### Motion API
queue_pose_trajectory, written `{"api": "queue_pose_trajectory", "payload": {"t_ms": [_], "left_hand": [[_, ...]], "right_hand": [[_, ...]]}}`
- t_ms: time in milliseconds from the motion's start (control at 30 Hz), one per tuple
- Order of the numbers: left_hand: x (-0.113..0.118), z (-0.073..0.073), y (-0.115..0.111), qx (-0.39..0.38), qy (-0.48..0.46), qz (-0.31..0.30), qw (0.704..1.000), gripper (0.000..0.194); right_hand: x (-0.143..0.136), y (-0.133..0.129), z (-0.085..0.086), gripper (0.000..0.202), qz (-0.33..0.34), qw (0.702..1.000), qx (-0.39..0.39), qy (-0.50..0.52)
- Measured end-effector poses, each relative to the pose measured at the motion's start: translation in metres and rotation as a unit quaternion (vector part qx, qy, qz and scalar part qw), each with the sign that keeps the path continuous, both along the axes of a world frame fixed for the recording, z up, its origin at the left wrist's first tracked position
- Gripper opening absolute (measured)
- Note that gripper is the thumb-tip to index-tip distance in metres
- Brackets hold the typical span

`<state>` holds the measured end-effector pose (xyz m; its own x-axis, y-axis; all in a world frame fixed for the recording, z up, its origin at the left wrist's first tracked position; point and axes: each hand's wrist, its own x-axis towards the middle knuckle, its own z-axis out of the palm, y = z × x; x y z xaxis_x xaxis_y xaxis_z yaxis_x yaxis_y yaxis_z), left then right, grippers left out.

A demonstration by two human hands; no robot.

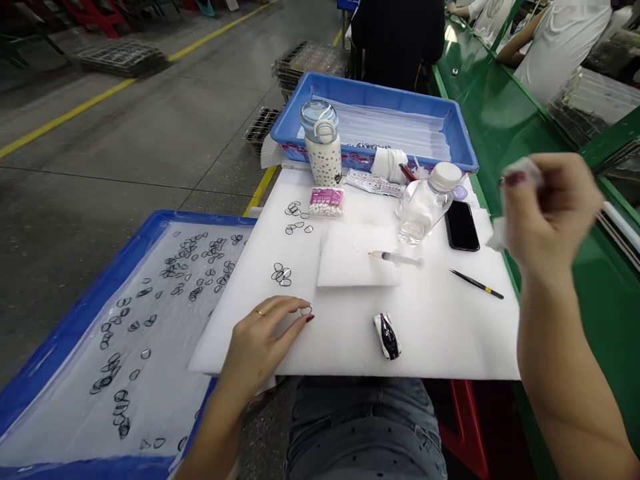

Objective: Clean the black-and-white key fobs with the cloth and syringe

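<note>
Between thumb and fingertips, my left hand [265, 333] pinches a small dark oval ring [306, 311] just above the white foam board [330, 350]. My right hand [553, 207] is raised at the right, closed on a crumpled white tissue [523, 172]. Small groups of similar rings [281, 274] lie on the board beyond my left hand. A black-and-white toy car [387, 336] sits near the board's front edge. Farther in, a syringe [396, 258] rests on a white foam pad [345, 263], and tweezers [477, 284] lie below the right hand's side.
A blue tray [165, 215] with many rings stands at the left. Along the back are a bottle [321, 143], cotton swabs [326, 201], a clear bottle [425, 207], a phone [462, 227] and a blue bin [390, 93]. A green conveyor [515, 100] runs along the right; people sit beyond.
</note>
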<state>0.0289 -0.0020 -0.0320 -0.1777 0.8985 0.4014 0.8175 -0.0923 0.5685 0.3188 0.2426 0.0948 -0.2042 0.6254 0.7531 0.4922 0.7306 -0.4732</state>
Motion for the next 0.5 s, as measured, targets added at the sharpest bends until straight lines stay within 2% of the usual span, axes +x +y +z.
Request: {"api": "queue_pose_trajectory", "payload": {"t_ms": [100, 200, 333, 400, 500], "left_hand": [[0.015, 0.003, -0.005, 0.021, -0.044, -0.008, 0.999, 0.008], [0.022, 0.005, -0.012, 0.032, -0.081, -0.017, 0.996, 0.006], [0.021, 0.007, -0.022, 0.03, -0.108, -0.007, 0.994, 0.007], [0.018, 0.008, -0.026, 0.026, -0.116, -0.001, 0.993, 0.008], [0.015, 0.007, -0.03, 0.02, -0.146, 0.017, 0.989, 0.01]], "right_hand": [[-0.039, 0.025, -0.001, 0.021, 0.012, 0.993, 0.058, -0.098], [-0.051, 0.037, -0.019, 0.026, 0.023, 0.985, 0.067, -0.16], [-0.043, 0.04, -0.042, 0.036, 0.0, 0.988, 0.021, -0.15], [-0.031, 0.041, -0.042, 0.038, -0.039, 0.992, 0.029, -0.113], [-0.003, 0.043, -0.027, 0.035, -0.097, 0.994, 0.051, 0.009]]}}
